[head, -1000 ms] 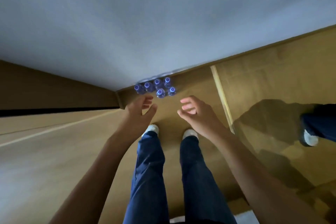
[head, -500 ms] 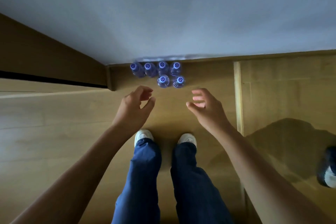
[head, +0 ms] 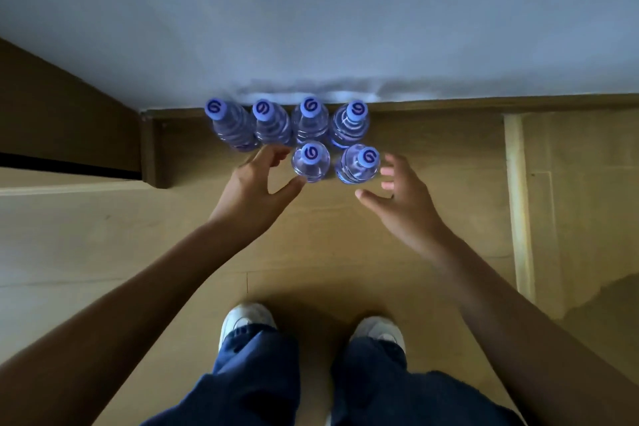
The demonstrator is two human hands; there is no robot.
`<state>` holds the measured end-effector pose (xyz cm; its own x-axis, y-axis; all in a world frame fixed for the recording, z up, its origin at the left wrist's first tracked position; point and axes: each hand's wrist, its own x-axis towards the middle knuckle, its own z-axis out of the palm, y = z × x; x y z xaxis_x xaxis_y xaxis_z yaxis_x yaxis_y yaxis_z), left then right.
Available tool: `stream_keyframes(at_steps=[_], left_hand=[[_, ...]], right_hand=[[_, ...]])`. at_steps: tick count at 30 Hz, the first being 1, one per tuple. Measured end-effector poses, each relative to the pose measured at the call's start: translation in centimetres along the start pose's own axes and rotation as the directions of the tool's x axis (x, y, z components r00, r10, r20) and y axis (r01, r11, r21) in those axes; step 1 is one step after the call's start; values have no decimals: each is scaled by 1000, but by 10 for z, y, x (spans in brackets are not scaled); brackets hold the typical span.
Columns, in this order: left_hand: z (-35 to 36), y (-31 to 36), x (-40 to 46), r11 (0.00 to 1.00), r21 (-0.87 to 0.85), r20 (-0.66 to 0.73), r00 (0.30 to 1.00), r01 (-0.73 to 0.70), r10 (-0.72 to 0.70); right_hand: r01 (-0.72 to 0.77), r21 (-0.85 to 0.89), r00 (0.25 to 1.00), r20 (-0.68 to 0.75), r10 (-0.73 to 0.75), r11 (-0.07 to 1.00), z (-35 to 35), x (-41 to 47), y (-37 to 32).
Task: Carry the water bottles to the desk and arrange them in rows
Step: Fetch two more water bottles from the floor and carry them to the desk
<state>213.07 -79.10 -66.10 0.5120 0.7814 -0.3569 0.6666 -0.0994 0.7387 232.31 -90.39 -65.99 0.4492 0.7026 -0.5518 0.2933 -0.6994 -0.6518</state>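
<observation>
Left hand (head: 256, 188) spread loose, fingers curved, holding nothing, thumb just beside the front-left bottle (head: 310, 162); right hand (head: 401, 197) likewise released, fingers near the front-right bottle (head: 358, 164). We see six clear water-filled bottles, blue caps on, upright on the floor: two in front, back row of four (head: 287, 123) against the white wall (head: 311, 28). Versus half a second back, our hands have dropped much nearer the front pair, and the shoe at right edge is out of view. Tan wooden floor (head: 345, 252), baseboard (head: 484, 103) along wall, our white shoes (head: 247, 320) and blue trousers at bottom.
</observation>
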Motion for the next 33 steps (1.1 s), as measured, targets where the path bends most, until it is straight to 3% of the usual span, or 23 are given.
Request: stream_keyframes(at_steps=[6, 11, 16, 19, 28, 33], left_hand=[[45, -49, 44, 992, 57, 26, 993, -115, 113], [71, -64, 60, 976, 55, 18, 978, -209, 208], [88, -64, 65, 980, -62, -77, 980, -189, 184], [90, -63, 68, 980, -98, -99, 981, -174, 164], [79, -57, 66, 986, -103, -5, 991, -132, 132], [65, -46, 52, 973, -199, -41, 993, -118, 112]], right_hand=[[193, -68, 978, -68, -197, 979, 35, 56, 45], [353, 39, 928, -145, -344, 935, 48, 76, 62], [324, 204, 944, -143, -299, 924, 54, 87, 68], [325, 194, 939, -186, -290, 926, 56, 87, 71], [279, 236, 951, -203, -234, 931, 53, 87, 81], [261, 311, 959, -192, -208, 914, 44, 70, 72]])
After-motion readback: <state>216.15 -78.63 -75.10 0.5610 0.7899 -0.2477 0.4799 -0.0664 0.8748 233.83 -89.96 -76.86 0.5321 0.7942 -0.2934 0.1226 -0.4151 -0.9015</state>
